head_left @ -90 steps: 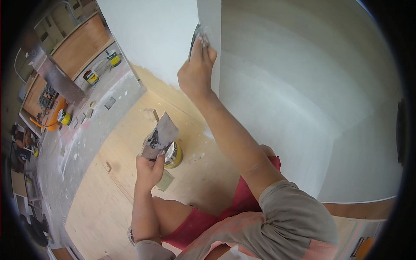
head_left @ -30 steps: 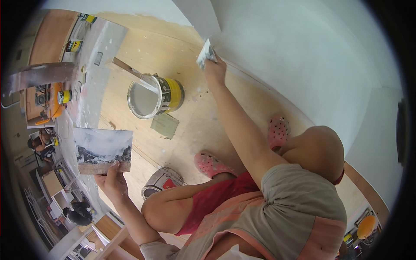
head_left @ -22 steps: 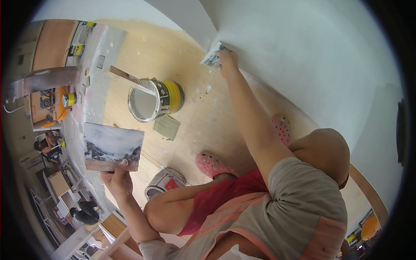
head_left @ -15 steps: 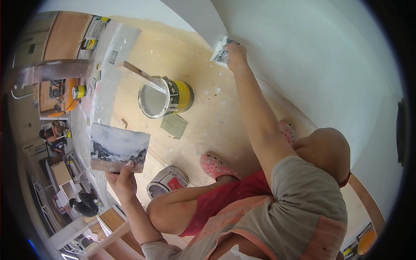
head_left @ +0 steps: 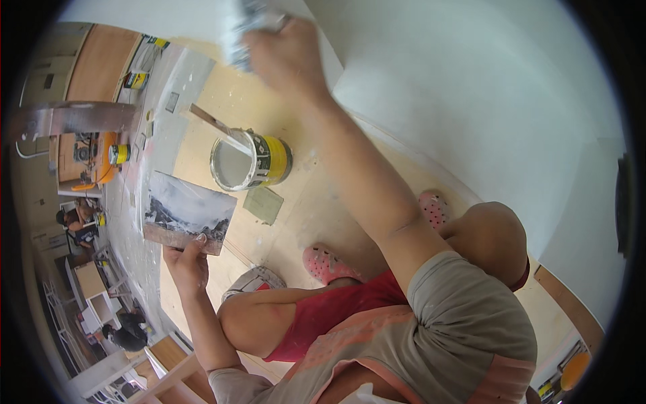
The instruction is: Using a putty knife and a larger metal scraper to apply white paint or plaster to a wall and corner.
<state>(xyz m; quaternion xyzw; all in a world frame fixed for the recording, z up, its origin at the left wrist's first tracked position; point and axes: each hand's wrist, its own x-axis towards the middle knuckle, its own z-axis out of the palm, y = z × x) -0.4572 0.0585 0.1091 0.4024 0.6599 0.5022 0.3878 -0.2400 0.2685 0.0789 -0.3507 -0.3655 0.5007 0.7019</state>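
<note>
My left hand [head_left: 187, 264] grips the near edge of a flat board [head_left: 190, 211] smeared with grey and dark filler, held out over the plywood floor. My right hand [head_left: 288, 59] is stretched up to the white wall corner, closed on a filler-coated scraper [head_left: 243, 25] whose blade is blurred against the wall. Between the two hands stands an open yellow can [head_left: 250, 161] of pale filler with a stick [head_left: 210, 121] resting in it. I squat with bent knees in red shorts and pink clogs [head_left: 327, 264].
A small greenish square pad [head_left: 263, 204] lies next to the can. White walls [head_left: 484, 114] meet at a corner to the right. More yellow cans [head_left: 120, 153] and an orange machine [head_left: 101, 156] stand at the far left, where other people crouch [head_left: 75, 217].
My right hand has slid the scraper up along the wall corner. The view has swung nearer to the can, and my left hand has kept the board held out.
</note>
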